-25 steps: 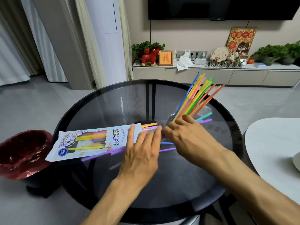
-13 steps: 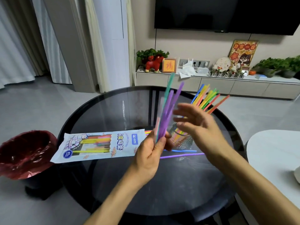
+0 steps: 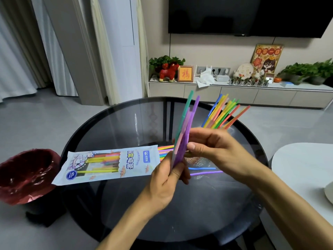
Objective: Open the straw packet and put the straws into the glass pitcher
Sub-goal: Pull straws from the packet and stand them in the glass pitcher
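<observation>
Holding an upright straw bundle (image 3: 185, 134), left hand (image 3: 167, 179) fingers and right hand (image 3: 214, 150) fingers pinch it; glass pitcher (image 3: 201, 162) sits just right, behind.

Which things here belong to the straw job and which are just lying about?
Job:
- printed straw packet
- purple and green straws gripped by the left hand, right hand steadying
- clear glass pitcher
- loose straws on table

Lying about:
- red-lined bin
- red horse figurine

Grey floor (image 3: 45, 123); beige wall (image 3: 207, 51) with black TV (image 3: 252, 15); low cabinet (image 3: 234, 94); pale curtains (image 3: 16, 60); red-lined bin (image 3: 27, 175).
</observation>
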A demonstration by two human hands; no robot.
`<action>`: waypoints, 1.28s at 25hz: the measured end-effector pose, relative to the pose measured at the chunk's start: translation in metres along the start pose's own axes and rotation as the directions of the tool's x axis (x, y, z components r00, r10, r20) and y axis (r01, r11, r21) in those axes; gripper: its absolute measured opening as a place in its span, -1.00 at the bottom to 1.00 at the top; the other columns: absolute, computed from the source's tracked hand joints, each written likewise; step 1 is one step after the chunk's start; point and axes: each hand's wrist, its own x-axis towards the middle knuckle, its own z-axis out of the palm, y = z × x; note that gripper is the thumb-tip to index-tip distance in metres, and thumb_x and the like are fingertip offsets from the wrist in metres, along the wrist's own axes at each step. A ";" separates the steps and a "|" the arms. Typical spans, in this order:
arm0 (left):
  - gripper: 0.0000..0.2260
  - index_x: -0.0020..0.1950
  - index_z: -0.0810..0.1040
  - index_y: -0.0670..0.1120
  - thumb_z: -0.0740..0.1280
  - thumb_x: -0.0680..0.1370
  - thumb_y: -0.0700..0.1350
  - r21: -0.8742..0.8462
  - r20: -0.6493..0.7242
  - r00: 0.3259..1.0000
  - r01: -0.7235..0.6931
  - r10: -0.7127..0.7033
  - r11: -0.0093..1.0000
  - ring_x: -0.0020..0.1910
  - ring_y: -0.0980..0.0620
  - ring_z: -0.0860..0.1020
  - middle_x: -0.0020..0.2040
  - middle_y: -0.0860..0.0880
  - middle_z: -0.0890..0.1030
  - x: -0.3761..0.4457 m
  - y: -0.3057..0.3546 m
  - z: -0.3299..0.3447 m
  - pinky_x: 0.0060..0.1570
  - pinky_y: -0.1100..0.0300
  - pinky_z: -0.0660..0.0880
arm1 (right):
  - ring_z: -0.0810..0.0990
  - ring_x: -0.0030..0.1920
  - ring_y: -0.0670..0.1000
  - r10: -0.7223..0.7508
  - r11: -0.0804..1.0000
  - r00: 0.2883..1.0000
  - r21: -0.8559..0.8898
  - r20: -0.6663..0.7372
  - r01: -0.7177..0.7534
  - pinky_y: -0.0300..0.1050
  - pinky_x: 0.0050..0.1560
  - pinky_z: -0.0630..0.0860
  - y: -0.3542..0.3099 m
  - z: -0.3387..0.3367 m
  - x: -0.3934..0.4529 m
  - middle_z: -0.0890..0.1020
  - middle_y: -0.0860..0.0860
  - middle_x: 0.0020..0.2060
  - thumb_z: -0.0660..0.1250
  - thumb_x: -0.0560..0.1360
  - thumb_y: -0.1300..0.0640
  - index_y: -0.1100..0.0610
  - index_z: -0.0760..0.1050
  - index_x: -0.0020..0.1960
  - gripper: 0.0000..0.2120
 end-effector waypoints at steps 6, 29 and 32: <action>-0.68 -0.23 0.50 -0.09 0.14 0.65 0.01 0.228 0.210 0.951 0.178 -0.227 0.957 -0.35 0.02 0.60 -0.30 -0.06 0.63 -0.007 -0.012 -0.004 -0.20 0.01 0.57 | 0.68 0.05 0.04 0.063 0.995 0.998 -0.077 0.017 -0.061 -0.17 0.04 0.59 0.017 0.000 -0.003 0.71 0.13 0.01 0.29 0.54 0.29 0.29 0.59 0.15 -0.78; -0.76 -0.14 0.46 -0.09 0.19 0.62 0.03 -0.167 0.609 0.672 0.628 -0.422 0.760 -0.39 -0.01 0.52 -0.37 -0.05 0.57 -0.013 0.005 -0.010 -0.30 0.24 0.54 | 0.71 -0.03 0.04 0.187 0.973 0.981 0.133 0.042 -0.191 -0.16 -0.15 0.62 0.035 0.002 0.002 0.74 0.08 -0.09 0.38 0.44 0.20 0.19 0.63 0.04 -0.81; -0.80 -0.11 0.49 -0.09 0.21 0.63 -0.02 -0.048 0.700 0.560 0.656 -0.443 0.753 -0.40 0.04 0.57 -0.35 -0.04 0.59 -0.012 0.012 -0.020 -0.31 0.25 0.53 | 0.72 -0.08 0.07 0.220 0.962 0.970 0.143 0.100 -0.233 -0.09 -0.15 0.65 0.035 0.004 0.000 0.74 0.10 -0.12 0.39 0.41 0.17 0.23 0.62 0.03 -0.78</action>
